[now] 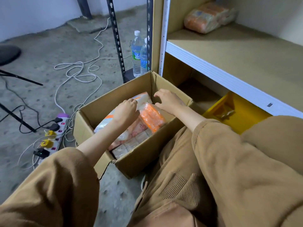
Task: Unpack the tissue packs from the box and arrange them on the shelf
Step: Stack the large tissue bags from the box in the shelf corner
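Observation:
An open cardboard box point(105, 102) stands on the floor in front of me, holding several plastic-wrapped orange and white tissue packs. My left hand point(127, 110) reaches into the box and rests with curled fingers on one pack point(151, 117), an orange one lying tilted at the top. My right hand point(168, 99) hovers over the box's far right corner, fingers spread and loosely bent, just beside that pack. One tissue pack point(209, 17) lies on the shelf board point(237, 46) at the upper right.
Two water bottles point(139, 53) stand beside the shelf's upright, behind the box. A power strip point(52, 136) with plugs and loose white cables lies on the concrete floor to the left. A yellow bin point(229, 110) sits under the shelf board.

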{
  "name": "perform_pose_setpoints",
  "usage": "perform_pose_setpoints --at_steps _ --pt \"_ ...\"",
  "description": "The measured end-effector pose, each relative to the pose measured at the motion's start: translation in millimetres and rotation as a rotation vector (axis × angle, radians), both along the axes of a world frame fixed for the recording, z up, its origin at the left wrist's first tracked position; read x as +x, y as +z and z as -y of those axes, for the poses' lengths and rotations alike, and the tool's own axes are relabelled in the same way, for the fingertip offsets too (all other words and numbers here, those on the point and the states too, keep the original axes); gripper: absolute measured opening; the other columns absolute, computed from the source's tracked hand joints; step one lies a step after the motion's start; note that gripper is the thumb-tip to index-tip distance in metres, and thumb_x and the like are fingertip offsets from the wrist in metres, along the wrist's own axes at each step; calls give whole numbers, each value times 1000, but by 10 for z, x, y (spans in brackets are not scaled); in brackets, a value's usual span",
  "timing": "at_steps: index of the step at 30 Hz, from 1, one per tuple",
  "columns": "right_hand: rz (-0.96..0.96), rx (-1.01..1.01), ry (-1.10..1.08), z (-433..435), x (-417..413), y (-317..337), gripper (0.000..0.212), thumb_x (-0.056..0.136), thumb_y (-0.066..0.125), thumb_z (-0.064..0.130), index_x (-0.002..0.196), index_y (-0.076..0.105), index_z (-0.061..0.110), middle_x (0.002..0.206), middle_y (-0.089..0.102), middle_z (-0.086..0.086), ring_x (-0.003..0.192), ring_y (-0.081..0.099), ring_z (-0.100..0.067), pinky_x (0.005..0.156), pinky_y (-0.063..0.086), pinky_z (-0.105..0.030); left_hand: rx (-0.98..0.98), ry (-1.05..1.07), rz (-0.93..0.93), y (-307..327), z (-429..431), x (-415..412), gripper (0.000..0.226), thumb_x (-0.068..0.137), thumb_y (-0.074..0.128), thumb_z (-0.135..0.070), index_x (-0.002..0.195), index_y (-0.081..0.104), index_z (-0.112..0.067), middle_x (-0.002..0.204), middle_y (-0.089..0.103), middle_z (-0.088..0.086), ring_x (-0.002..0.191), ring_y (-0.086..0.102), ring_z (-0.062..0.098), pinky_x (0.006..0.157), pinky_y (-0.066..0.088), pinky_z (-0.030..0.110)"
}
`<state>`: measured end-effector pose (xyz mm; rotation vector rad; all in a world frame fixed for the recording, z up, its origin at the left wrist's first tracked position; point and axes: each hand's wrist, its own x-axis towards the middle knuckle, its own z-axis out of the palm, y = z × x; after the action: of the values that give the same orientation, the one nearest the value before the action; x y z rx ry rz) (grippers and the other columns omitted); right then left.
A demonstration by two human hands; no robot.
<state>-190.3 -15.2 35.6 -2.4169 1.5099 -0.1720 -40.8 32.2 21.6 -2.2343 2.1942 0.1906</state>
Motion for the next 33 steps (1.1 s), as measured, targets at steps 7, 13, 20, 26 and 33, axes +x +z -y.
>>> perform_pose_setpoints --at_steps 7,13,20,26,33 --pt "-76 27 93 184 247 -103 39 91 50 13 129 50 6 131 52 -12 119 50 -27 92 45 -36 74 95 -1 -123 65 10 37 94 49 -26 119 54 2 127 58 15 113 57 33 86 48 38" --pt "-175 109 262 434 552 -323 45 86 53 9 131 48 7 134 48 -13 126 44 -30 105 39 -41 222 242 -9 -438 233 108 70 86 57 -51 127 48 5 130 55 19 121 53 32 97 44 36" --pt "-378 217 457 819 939 -488 71 71 75 20 134 43 10 132 48 -11 124 46 -28 100 41 -44 169 331 -87 -662 247 231 79 80 67 -46 132 38 7 132 48 17 125 45 31 96 43 38" --pt "-397 223 550 891 1040 -747 63 71 73 15 129 49 7 134 52 -16 125 48 -33 104 41 -42 135 309 -62 -630 161 302 53 86 62 -35 122 45 -1 127 53 13 120 50 29 81 46 41" --pt "-245 77 472 838 915 -647 36 80 53 6 115 62 8 117 65 -18 115 54 -35 92 45 -41 84 267 78 -418 185 280 30 93 49 -23 114 51 -2 116 61 14 107 59 35 77 46 41"
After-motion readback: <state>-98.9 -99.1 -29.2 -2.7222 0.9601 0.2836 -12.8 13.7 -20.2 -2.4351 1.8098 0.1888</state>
